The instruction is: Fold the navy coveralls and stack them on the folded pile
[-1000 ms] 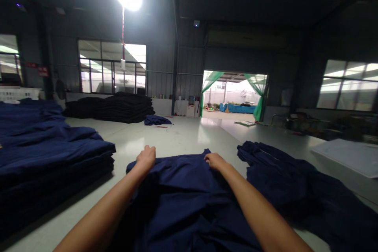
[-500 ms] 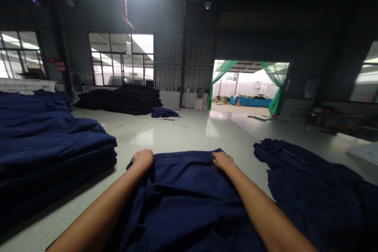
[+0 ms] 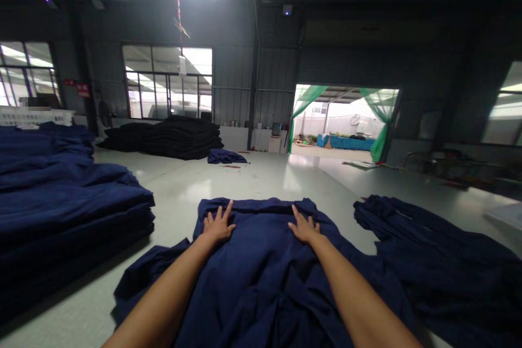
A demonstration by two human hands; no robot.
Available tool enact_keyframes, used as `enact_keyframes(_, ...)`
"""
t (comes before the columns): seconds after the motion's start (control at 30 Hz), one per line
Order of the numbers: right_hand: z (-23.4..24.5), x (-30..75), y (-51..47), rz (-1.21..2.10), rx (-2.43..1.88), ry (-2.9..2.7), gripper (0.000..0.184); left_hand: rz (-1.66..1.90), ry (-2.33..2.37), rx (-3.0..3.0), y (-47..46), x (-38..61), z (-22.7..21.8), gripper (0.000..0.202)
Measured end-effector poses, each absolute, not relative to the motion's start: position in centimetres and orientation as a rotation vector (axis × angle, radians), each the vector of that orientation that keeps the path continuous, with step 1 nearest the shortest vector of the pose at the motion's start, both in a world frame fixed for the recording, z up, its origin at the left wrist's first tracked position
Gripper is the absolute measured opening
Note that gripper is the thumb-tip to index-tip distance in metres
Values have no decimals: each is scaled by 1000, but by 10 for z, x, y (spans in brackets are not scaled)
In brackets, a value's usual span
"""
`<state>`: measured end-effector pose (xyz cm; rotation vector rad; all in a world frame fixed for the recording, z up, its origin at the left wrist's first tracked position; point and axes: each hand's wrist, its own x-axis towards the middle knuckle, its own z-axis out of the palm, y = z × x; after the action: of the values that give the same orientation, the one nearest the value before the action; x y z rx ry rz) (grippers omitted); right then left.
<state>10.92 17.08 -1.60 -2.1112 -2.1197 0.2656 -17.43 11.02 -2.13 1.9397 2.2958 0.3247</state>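
A dark navy garment [image 3: 261, 261] lies spread on the pale, glossy table [image 3: 261, 182] in front of me, its far edge nearly straight and its near part wrinkled. My left hand [image 3: 219, 227] rests on the cloth near the far left corner, fingers spread. On the right side of the same edge, my right hand [image 3: 304, 227] lies with its fingers apart, pressing on the fabric. Neither hand grips the cloth. Which kind of garment it is, I cannot tell.
Folded navy garments form a tall stack [image 3: 81, 201] at left. More navy cloth [image 3: 432, 250] lies loosely at right. Farther back are a black pile [image 3: 175, 137] and a small navy bundle [image 3: 227, 156]. Beyond stands a doorway with green curtains [image 3: 381, 119].
Both hands have let go of the garment's far edge and now lie open on it. The cloth has come down flatter, with more of it spread out to the left.
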Motion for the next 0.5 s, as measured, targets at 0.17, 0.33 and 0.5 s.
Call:
enact_keyframes(0.17, 2, 102, 156, 408, -2231, -2213, 58, 124, 2185, 1982, 106, -178, -3, 63)
enact_keyframes(0.33, 22, 69, 110, 433, -2031, -2478, 62, -59, 2139, 1974, 61, -153, 28, 67)
enact_keyframes(0.5, -10, 66, 62, 458, -2052, -2430, 67, -6, 2058, 1934, 13, -126, 11, 75)
